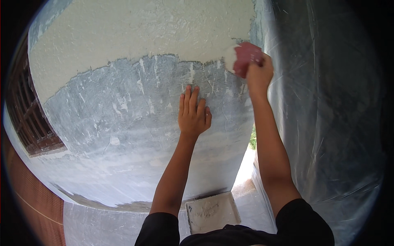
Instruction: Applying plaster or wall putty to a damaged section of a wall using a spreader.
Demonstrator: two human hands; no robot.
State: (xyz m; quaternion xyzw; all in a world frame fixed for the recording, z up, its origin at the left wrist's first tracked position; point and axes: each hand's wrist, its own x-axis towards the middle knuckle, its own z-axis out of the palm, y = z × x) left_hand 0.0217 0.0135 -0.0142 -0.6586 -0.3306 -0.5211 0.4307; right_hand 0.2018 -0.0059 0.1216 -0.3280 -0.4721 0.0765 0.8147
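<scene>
A grey wall (135, 123) carries a wet, cream-coloured coat (139, 28) across its upper part, with a ragged lower edge. My left hand (195, 110) lies on the grey surface just below that edge, fingers stretched out. My right hand (259, 76) grips a maroon flat tool (245, 55), probably a spreader, held against the wall at the right end of the coat's edge; some pale material shows along the tool's left side, slightly blurred.
A brown barred window (30, 110) is at the left. Translucent plastic sheeting (328, 102) hangs close at the right, beside the wall's edge. A square tray (191, 211) with pale material sits below at the wall's foot. A brown woven surface (33, 192) is at lower left.
</scene>
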